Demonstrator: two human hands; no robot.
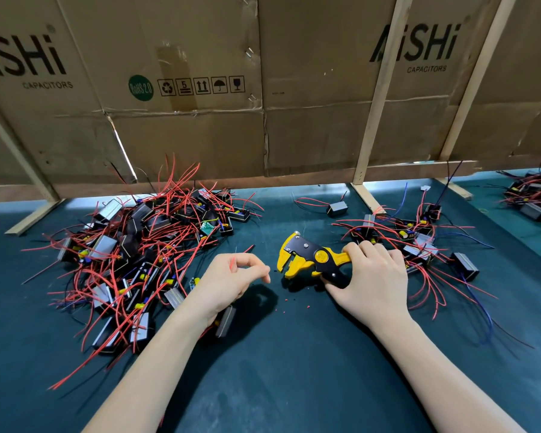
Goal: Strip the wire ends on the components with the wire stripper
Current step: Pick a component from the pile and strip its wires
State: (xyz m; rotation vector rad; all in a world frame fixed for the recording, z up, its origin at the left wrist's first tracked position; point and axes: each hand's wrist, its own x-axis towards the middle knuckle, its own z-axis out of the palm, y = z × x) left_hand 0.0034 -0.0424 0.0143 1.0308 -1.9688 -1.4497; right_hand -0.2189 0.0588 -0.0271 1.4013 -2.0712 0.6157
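Big tangle of components [132, 260] on your left; your left hand [231, 282] pinches a red wire [232, 263], its component [225, 321] under your wrist. Your right hand [372, 276] grips the wire stripper [310, 259], jaws apart, above the table [294, 354].

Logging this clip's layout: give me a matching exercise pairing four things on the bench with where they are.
Things:
1. wire stripper
2. red wire end
3. big pile of components
4. lone black component

Places:
A. far, by the wooden post foot
B. pinched in the left hand
C. gripped in the right hand
D. left of both hands

Pairs: 1-C, 2-B, 3-D, 4-A
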